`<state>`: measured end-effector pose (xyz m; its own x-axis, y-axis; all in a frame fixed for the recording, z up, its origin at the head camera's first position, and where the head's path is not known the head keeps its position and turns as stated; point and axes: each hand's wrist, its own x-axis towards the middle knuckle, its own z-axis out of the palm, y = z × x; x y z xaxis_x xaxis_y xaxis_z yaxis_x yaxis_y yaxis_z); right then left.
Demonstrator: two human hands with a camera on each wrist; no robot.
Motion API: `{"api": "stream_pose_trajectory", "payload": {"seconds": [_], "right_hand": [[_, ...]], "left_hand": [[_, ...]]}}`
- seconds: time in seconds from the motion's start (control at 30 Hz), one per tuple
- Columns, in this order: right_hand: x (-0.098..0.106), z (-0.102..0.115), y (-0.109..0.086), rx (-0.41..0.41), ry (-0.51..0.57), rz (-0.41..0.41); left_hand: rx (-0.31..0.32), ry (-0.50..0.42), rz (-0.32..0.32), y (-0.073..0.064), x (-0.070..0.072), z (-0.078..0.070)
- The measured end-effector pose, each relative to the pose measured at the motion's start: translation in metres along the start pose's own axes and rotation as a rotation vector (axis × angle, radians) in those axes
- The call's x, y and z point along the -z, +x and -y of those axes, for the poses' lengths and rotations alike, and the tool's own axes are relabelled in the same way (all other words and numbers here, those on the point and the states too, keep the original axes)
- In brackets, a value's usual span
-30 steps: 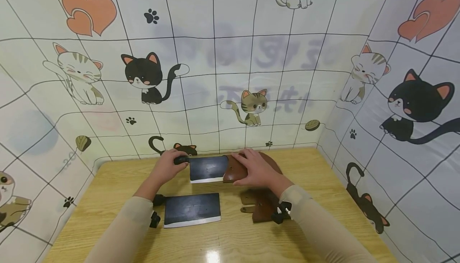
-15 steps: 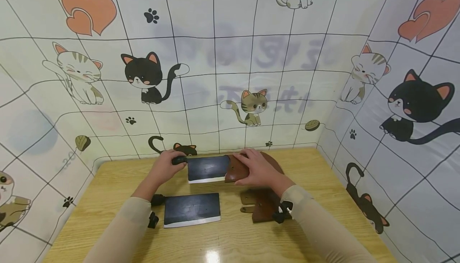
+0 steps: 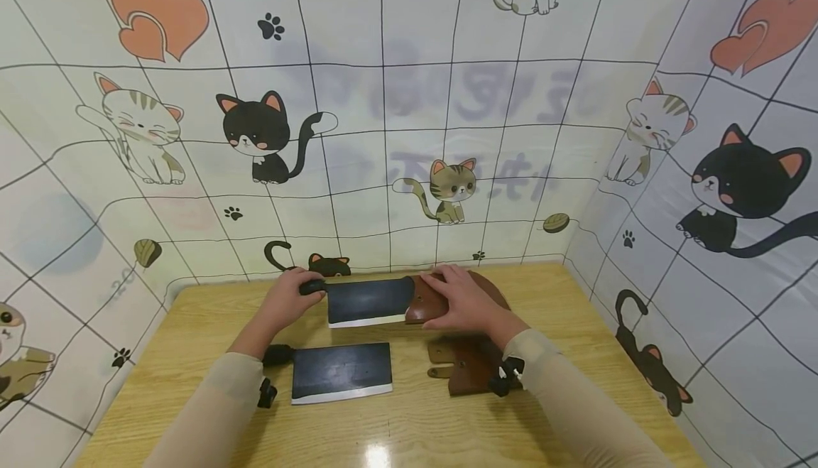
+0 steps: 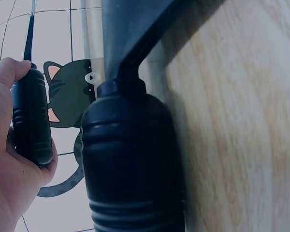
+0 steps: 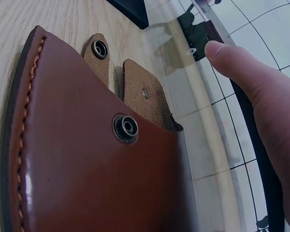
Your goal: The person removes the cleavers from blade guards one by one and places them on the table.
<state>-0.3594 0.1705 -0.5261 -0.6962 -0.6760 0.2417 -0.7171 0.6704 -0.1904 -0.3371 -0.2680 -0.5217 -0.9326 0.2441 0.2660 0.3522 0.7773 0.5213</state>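
My left hand (image 3: 281, 305) grips the black handle (image 4: 31, 116) of a cleaver, thumb along its neck in the left wrist view. The dark blade (image 3: 367, 301), with a pale cutting edge, enters a brown leather knife sheath (image 3: 427, 302); its far end is hidden inside. My right hand (image 3: 463, 301) holds that sheath, thumb on the near side and fingers over the top. Below, a second cleaver (image 3: 341, 373) lies on the table, handle to the left near my left wrist. A second brown sheath (image 5: 96, 169) lies below my right hand, its snap strap unfastened.
The pale wooden table (image 3: 383, 425) ends at the back against a white cloth wall (image 3: 358, 205) with cat drawings and grid lines. More printed cloth stands on the left and right sides. Small black devices sit at both wrists.
My left hand has moved a little left with the cleaver, and the right hand slightly right with the sheath. More blade shows outside the leather. The lower cleaver and sheath stay put.
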Motion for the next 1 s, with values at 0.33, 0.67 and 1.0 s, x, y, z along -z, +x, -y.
{"api": "stream_pose_trajectory", "payload": {"seconds": [0.33,0.67,1.0], "right_hand": [[0.006,-0.001,-0.003,-0.010,0.002,0.019],[0.010,-0.001,-0.005,-0.020,-0.001,0.047],[0.013,-0.005,-0.008,-0.043,-0.012,0.052]], "left_hand": [[-0.002,-0.020,-0.007,-0.002,0.006,0.000],[-0.017,-0.014,-0.001,-0.003,0.007,0.003],[-0.016,-0.010,-0.004,-0.006,0.012,0.004]]}}
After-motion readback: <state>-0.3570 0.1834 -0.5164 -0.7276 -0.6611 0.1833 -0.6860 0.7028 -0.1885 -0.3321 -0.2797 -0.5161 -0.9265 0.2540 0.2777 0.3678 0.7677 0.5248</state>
